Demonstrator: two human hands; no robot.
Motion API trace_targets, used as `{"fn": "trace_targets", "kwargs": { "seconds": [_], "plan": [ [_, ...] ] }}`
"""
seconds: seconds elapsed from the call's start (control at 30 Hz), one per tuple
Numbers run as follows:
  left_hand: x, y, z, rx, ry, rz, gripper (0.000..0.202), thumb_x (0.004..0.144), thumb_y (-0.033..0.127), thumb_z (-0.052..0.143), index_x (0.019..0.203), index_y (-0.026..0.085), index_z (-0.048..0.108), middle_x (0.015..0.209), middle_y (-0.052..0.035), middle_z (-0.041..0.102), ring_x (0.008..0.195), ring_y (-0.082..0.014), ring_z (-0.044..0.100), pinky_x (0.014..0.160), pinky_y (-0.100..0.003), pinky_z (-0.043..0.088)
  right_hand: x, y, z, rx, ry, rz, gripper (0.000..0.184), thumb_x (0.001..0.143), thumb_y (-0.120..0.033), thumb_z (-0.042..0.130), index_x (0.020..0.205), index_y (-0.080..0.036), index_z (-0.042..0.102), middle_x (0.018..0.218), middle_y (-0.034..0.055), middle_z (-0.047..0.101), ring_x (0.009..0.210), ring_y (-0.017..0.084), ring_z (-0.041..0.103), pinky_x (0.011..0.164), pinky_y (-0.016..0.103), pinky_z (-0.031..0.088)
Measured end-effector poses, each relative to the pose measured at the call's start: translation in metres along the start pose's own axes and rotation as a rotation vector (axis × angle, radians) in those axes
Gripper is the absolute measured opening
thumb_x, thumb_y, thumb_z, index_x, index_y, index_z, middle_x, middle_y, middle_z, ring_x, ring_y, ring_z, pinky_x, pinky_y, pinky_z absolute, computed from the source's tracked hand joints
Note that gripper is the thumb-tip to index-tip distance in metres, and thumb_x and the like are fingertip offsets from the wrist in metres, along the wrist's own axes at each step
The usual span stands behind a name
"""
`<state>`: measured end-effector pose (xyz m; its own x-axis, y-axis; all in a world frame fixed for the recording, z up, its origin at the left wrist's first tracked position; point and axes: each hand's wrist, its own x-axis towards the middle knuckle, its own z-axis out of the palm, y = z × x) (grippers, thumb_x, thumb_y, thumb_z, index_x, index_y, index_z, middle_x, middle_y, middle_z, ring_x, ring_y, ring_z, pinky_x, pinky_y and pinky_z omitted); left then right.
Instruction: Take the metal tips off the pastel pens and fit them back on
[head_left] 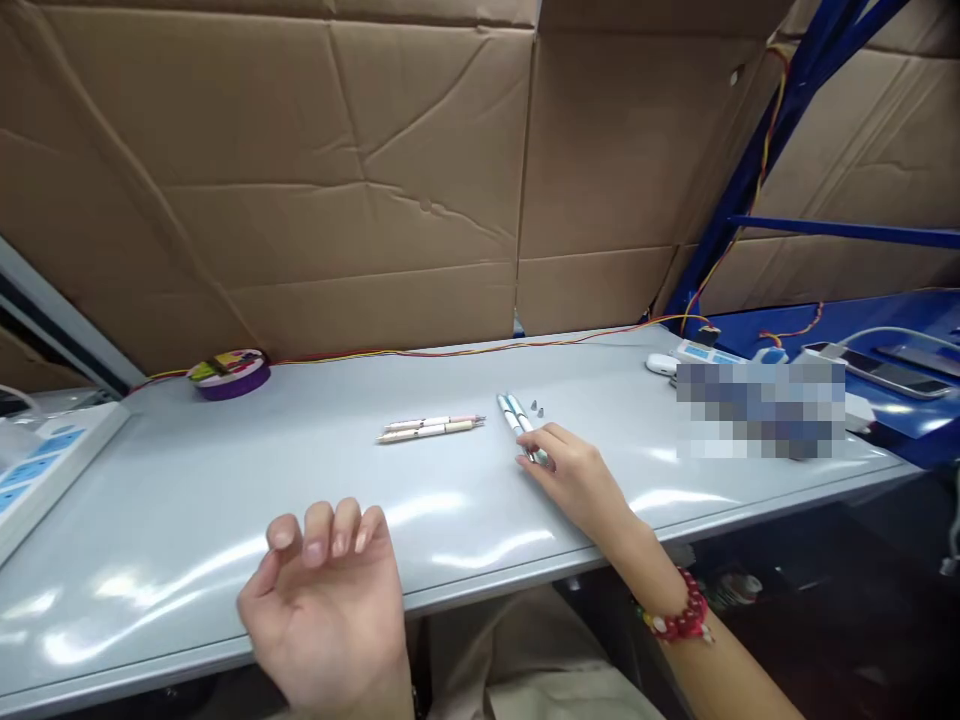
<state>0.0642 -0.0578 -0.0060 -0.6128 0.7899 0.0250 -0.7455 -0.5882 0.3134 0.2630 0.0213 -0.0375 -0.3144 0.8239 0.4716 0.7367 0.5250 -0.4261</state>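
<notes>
Blue-and-white pens (509, 412): two lie side by side on the shiny table (300, 450); they are the middle of the clock, and 12 points to the cardboard wall (420, 230).
Right hand (574, 470): at 4 o'clock; bent fingers touch the near ends of those pens, but I can't tell if they grip.
Left hand (330, 590): between 7 and 8 o'clock, palm up, fingers half curled, nothing in it.
Tiny gray tips (541, 412): two, just beside the blue-and-white pens at 2 o'clock.
Pink and cream pens (429, 431): two, near, at 9 o'clock, lying side by side.
Purple roll (231, 380): farther off, between 9 and 10 o'clock.
Red and yellow wires (420, 352): along the back edge, across 12 o'clock.
</notes>
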Motion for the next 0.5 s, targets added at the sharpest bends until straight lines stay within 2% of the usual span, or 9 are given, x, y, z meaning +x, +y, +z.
{"fn": "trace_targets", "kwargs": {
  "seconds": [0.17, 0.37, 0.5],
  "plan": [
    [0.000, 0.001, 0.004, 0.000, 0.044, -0.006, 0.005, 0.074, 0.020, 0.043, 0.069, 0.019, 0.041, 0.053, 0.0064, 0.032, 0.047, -0.0077, 0.033, 0.045, -0.019, 0.036, 0.001, -0.004, -0.002, -0.024, -0.094, 0.062, 0.016, 0.082, -0.017, 0.058, 0.099, -0.019, 0.060, 0.094, 0.0037, 0.061, 0.079, 0.017, 0.059, 0.070, 0.028, 0.045],
    [-0.001, -0.002, 0.005, -0.013, 0.066, -0.027, 0.006, 0.075, 0.020, 0.042, 0.069, 0.019, 0.042, 0.053, 0.0061, 0.031, 0.047, -0.0079, 0.033, 0.044, -0.019, 0.035, 0.001, -0.009, -0.003, -0.069, -0.160, 0.094, 0.021, 0.081, -0.037, 0.061, 0.095, -0.020, 0.061, 0.098, 0.0041, 0.059, 0.081, 0.019, 0.059, 0.070, 0.029, 0.045],
    [0.000, 0.000, 0.004, -0.016, 0.044, -0.045, 0.006, 0.075, 0.020, 0.043, 0.069, 0.018, 0.041, 0.053, 0.0062, 0.031, 0.047, -0.0078, 0.032, 0.043, -0.019, 0.035, 0.009, -0.008, -0.012, -0.088, -0.173, 0.044, 0.016, 0.091, -0.028, 0.047, 0.099, -0.021, 0.059, 0.100, 0.0045, 0.059, 0.084, 0.017, 0.059, 0.070, 0.027, 0.044]
  ]
}}
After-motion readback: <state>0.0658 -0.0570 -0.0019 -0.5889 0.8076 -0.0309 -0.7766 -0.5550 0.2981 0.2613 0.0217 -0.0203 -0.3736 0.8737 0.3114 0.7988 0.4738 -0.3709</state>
